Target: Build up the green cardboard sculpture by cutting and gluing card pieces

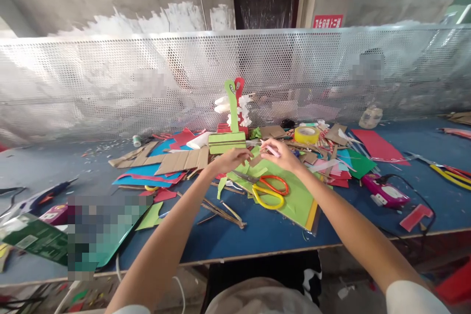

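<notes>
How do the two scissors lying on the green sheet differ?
The orange-handled scissors lie farther from the person; the yellow-handled scissors lie nearer, partly overlapping them. The yellow loops look larger than the orange ones. Both rest flat on the green sheet, just below the left hand and right hand, untouched.
</notes>
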Demonstrator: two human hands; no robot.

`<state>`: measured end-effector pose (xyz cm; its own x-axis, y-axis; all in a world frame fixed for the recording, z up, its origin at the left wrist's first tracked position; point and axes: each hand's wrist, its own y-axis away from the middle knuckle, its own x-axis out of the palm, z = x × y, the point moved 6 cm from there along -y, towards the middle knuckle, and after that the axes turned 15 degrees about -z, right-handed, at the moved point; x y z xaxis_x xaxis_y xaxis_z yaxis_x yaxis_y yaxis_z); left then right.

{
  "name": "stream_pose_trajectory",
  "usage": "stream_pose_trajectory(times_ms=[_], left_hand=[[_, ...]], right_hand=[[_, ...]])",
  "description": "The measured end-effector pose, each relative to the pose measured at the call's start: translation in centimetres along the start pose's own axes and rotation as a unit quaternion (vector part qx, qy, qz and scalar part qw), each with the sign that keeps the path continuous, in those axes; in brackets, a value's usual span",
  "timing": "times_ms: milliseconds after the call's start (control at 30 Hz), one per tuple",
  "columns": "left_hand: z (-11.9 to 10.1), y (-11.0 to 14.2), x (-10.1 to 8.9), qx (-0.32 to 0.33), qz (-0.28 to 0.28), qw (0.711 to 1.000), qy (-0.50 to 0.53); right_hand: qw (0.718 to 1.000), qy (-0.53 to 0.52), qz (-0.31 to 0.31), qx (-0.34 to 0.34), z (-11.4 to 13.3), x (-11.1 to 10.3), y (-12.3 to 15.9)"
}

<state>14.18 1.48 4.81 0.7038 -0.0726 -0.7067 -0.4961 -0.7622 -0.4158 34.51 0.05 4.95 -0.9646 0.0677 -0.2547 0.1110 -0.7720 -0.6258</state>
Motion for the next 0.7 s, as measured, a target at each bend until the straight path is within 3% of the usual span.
stream_pose_trajectory(times_ms=[167, 367, 700], left_hand=[[-1.1, 1.1, 1.0, -0.026, 0.022, 0.991, 0.126], [-0.4, 1.3, 2.1, -0.073, 0.021, 0.975, 0.209], [-0.6, 1.5, 3.5, -0.108, 0.053, 0.964, 0.237]], right_hand=[[0.999, -0.029, -0.013, 0.008, 0.1, -0.3, -0.1], [0.999, -0.034, -0.010, 0.014, 0.0, -0.3, 0.0], [1.000, -0.016, -0.018, -0.010, 0.7, 0.5, 0.4]])
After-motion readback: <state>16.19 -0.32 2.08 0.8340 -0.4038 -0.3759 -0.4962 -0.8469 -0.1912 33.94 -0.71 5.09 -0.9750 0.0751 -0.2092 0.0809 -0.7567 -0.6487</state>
